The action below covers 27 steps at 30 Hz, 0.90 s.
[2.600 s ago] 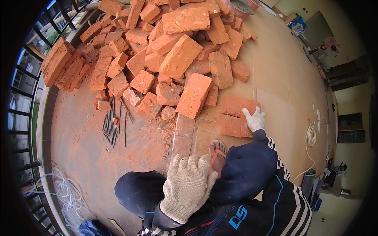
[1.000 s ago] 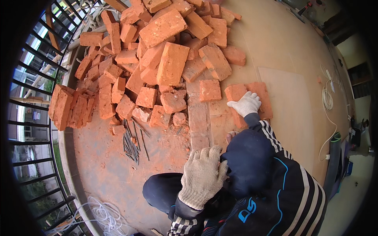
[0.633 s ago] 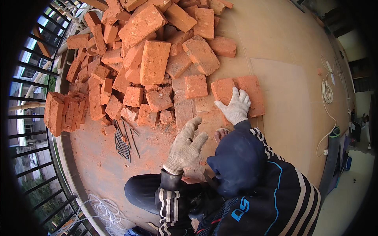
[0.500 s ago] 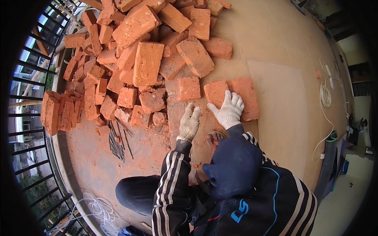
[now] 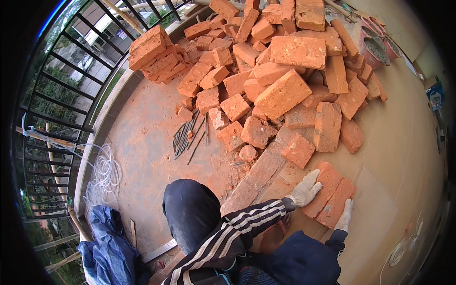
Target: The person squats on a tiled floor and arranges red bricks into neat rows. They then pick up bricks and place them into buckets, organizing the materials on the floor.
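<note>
Two orange-red bricks lie flat side by side on the floor in front of me, a left brick and a right brick. My left hand, in a pale knitted glove, has its fingers stretched out against the left brick's outer edge. My right hand, gloved too, lies along the right brick's outer side with its fingers extended upward. Both hands flank the pair. A single brick piece rests just beyond them, nearer the heap.
A large loose heap of bricks lies ahead, with a neat brick stack at its left. Dark metal rods lie on the floor. White tubing and a blue tarp are by the railing. Buckets stand far right.
My view has swung, so the heap sits farther right. My right hand has moved from the top of the bricks to their right side; my left hand has come against their left side.
</note>
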Available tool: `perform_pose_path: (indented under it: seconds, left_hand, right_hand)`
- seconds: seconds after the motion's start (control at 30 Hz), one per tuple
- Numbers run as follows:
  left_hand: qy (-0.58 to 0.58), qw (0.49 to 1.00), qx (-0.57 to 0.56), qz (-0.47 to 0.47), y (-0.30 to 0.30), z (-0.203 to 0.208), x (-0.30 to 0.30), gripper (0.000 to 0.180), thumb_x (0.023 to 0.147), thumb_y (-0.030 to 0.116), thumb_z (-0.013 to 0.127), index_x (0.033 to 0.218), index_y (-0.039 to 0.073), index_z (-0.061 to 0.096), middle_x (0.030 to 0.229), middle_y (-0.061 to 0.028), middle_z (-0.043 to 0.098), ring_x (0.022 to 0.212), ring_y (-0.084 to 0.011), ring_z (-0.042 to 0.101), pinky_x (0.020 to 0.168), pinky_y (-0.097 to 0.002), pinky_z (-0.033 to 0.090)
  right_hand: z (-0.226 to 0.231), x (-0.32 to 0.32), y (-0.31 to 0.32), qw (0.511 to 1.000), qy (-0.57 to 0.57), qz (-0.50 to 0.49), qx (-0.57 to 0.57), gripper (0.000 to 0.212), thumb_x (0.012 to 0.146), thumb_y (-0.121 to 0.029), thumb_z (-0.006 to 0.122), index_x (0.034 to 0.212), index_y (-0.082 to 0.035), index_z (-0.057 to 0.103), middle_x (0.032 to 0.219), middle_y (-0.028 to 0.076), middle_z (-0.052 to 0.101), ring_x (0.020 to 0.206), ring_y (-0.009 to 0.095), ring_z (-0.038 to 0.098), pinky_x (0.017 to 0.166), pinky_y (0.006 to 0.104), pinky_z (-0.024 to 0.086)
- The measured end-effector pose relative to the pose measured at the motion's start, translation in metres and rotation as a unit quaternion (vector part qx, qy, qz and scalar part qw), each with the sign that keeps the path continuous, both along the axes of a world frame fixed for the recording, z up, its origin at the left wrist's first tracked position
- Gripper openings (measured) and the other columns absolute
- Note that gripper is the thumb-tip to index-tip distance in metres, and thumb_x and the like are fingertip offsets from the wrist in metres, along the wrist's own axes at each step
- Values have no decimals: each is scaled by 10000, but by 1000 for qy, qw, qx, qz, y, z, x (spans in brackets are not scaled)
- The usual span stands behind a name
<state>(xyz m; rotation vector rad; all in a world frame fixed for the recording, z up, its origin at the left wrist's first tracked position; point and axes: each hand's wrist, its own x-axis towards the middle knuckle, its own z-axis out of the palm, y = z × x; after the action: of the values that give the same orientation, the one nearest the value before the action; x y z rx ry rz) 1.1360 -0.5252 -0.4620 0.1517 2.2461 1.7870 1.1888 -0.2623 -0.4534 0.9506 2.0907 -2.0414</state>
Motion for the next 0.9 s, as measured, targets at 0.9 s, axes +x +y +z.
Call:
perform_pose_path:
  seconds: [0.9]
  left_hand:
    - [-55,960,-4,276,-41,16,1,275,1000,228,572,1188,35,627,1152,-187,682,1079,-355,653,947,-427,495]
  right_hand:
    - [72,-182,-192,732,184,355,552,972,774,-494,819,1520,-123,319,1477,221,402,1373,413,410,1110,499,404]
